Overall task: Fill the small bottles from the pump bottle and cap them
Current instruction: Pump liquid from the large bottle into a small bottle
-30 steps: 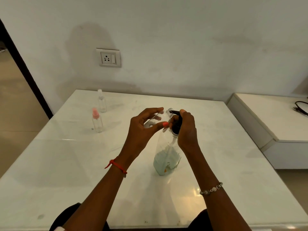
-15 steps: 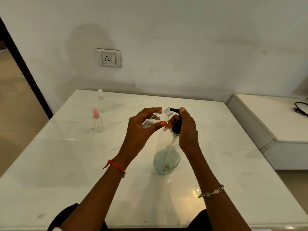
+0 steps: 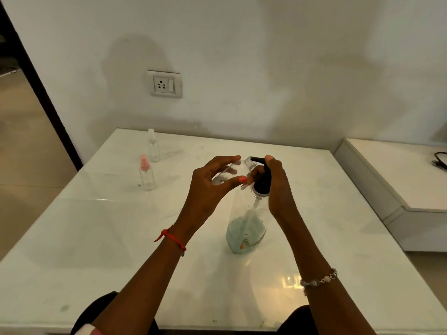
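A clear pump bottle [image 3: 245, 230] with pale blue-green liquid at its bottom stands in the middle of the white table [image 3: 96, 238]. Its black pump head [image 3: 262, 180] is gripped by my right hand [image 3: 278, 187], thumb on top. My left hand [image 3: 208, 187] holds a small clear uncapped bottle [image 3: 232, 171], tilted, with its open neck right at the pump's nozzle. Two more small bottles stand at the far left: one with a pink spray cap [image 3: 145, 174] and one with a clear cap [image 3: 153, 146].
A wall with a power socket [image 3: 164, 83] rises behind the table. A lower white surface [image 3: 396, 180] with a black cable [image 3: 439, 160] lies to the right. A dark door frame and floor are at the left.
Both hands and the small bottle have stayed at the pump head. My right thumb has risen slightly with the pump head between the earliest frame and now.
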